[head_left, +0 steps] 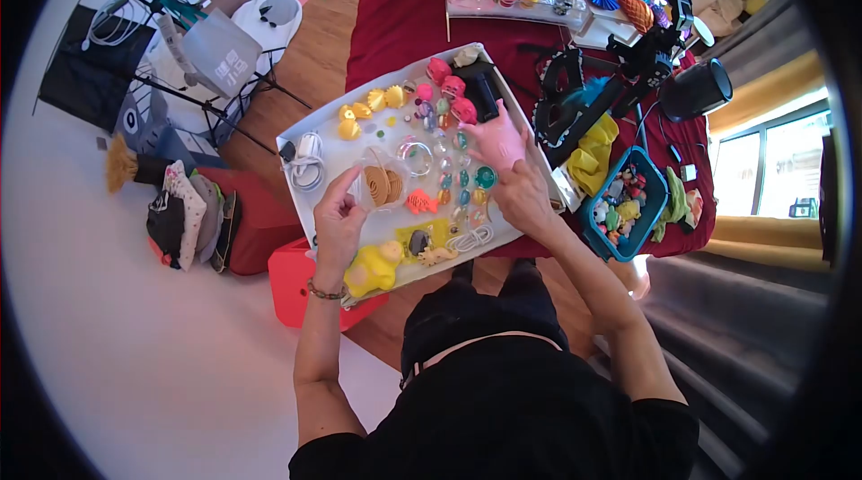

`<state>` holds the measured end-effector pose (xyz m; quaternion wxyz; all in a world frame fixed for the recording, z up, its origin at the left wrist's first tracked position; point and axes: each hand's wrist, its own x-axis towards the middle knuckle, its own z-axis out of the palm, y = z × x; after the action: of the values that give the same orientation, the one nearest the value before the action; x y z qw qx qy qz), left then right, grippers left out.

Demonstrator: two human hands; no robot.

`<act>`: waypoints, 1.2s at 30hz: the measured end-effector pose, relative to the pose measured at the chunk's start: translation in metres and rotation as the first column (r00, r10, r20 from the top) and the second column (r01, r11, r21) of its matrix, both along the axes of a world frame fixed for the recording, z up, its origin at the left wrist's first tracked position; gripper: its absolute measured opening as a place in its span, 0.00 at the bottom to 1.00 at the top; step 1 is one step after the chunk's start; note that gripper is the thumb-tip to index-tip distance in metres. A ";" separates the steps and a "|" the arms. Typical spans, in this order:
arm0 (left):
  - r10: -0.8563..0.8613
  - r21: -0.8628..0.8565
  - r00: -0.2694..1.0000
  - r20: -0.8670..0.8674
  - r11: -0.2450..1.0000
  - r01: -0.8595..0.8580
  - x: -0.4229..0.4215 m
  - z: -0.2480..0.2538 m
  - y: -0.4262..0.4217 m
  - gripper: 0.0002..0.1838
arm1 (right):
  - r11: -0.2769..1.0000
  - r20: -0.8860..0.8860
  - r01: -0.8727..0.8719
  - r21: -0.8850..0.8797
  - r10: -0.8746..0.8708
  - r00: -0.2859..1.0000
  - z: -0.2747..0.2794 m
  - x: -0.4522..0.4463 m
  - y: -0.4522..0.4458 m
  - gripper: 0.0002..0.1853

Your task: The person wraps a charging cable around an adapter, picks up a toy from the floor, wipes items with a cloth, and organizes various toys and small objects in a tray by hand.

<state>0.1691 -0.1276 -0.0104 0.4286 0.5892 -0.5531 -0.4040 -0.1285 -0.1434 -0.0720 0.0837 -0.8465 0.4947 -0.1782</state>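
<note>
My left hand (338,221) is closed in a pinch at the left edge of a clear plastic packet (398,176) holding brown ridged discs (381,185). On the right side of a shallow white box (328,127), my right hand (524,200) has its fingers closed on the lower end of a pink animal-shaped toy (499,140). Below the packet lie an orange fish (421,202) and a yellow squishy toy (373,268). Rows of shiny colored beads (463,177) run down the box beside the pink toy. A black object (481,89) rests behind it.
A blue basket (663,202) of small toys stands on the red cloth (386,26) at right, near yellow cloth (593,157). Behind are a clear tray (467,6) of colorful toys and a black stand (651,58). A red stool (287,287) sits below the box's left corner.
</note>
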 end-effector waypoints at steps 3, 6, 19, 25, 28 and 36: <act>-0.005 0.003 1.000 -0.026 1.000 0.005 -0.002 -0.002 -0.003 0.30 | 0.972 -0.166 -0.222 -0.072 0.207 0.964 -0.007 -0.010 0.008 0.04; -0.015 0.015 1.000 -0.008 1.000 0.015 -0.005 0.002 -0.004 0.30 | 0.923 -0.197 -0.371 -0.096 0.348 0.916 -0.014 -0.009 0.009 0.06; -0.013 0.026 0.999 -0.037 1.000 0.014 -0.004 -0.001 0.002 0.30 | 0.525 -0.316 -0.825 -0.210 0.762 0.565 -0.018 -0.011 -0.020 0.05; -0.007 0.013 1.000 -0.014 1.000 0.007 -0.002 -0.003 0.006 0.30 | 0.553 -0.279 -0.771 -0.316 0.722 0.633 0.004 -0.016 -0.024 0.04; -0.008 0.000 1.000 -0.030 1.000 0.008 -0.004 -0.003 0.007 0.30 | 0.687 -0.120 -0.590 -0.424 0.603 0.789 0.013 -0.008 -0.025 0.05; -0.021 -0.002 0.998 -0.057 1.000 0.021 -0.003 -0.007 0.009 0.30 | 0.989 0.812 0.107 0.102 -0.144 0.565 0.044 0.066 -0.024 0.04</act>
<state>0.1662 -0.1182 -0.0177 0.4403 0.5713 -0.5473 -0.4245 -0.0621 -0.1676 -0.0284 0.3067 -0.6297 0.4626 -0.5435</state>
